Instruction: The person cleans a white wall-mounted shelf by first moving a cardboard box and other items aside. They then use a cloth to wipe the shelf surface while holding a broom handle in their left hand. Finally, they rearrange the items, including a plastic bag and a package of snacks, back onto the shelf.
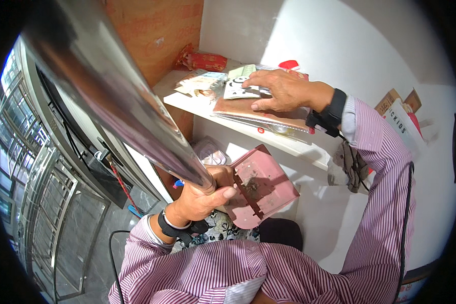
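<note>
My left hand (203,197) is closed around a shiny metal pole (136,98), which slants up past the camera towards the upper left. Just beyond this fist, a pink dustpan (277,178) lies tilted with grey dust and debris in it; the join between pole and dustpan is hidden. Over the white shelf (288,146), my right hand (279,91) is spread with thumb and fingers apart. Its fingertips are at a small white booklet with black print (233,89), and whether they press on it cannot be told. Under the booklet lies a brown folder or notebook (231,106).
A red packet (209,61) and clear plastic packaging (203,85) are on the shelf's far left. Below it stands a clear plastic container (211,152). A grey cloth (347,167) hangs at the right, below a white bag with lettering (397,117). Metal railings (60,212) line the left.
</note>
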A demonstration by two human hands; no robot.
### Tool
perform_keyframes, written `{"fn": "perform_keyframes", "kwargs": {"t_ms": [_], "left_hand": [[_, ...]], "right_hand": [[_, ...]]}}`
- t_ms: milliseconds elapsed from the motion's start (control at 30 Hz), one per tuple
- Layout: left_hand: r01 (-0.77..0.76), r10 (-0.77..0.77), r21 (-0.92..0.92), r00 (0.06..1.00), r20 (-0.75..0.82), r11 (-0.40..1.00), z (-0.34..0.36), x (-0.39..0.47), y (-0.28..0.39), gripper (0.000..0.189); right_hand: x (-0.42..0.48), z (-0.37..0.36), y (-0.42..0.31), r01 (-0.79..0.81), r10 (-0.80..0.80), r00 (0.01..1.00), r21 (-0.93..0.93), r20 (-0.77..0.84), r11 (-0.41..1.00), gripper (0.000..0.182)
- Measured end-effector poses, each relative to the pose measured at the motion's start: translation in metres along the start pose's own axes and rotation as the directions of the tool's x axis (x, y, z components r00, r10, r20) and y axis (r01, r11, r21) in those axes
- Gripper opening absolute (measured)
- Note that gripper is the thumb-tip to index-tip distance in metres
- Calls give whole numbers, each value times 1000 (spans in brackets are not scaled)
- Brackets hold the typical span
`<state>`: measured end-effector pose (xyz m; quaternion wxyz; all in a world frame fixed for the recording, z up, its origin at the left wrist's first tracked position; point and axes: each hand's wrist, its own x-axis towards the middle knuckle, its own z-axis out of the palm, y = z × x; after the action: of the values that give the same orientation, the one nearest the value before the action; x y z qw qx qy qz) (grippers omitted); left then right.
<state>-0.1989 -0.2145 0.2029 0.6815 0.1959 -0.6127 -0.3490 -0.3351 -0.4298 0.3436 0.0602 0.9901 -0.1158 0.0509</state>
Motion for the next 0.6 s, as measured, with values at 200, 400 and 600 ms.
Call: {"fn": "perform_keyframes", "kwargs": {"t_ms": [200, 400, 600], "left_hand": [[-8, 6, -44, 998, -57, 999, -8, -5, 6, 40], [4, -5, -8, 996, -94, 1000, -17, -8, 13, 37], [-4, 5, 8, 993, -114, 1000, -26, -11, 13, 35]], "right_hand": [[29, 10, 17, 21, -3, 990, -128, 139, 992, 32], [37, -5, 51, -45, -39, 956, -275, -291, 960, 9], [75, -23, 22, -138, -44, 886, -353, -462, 925, 8]]}}
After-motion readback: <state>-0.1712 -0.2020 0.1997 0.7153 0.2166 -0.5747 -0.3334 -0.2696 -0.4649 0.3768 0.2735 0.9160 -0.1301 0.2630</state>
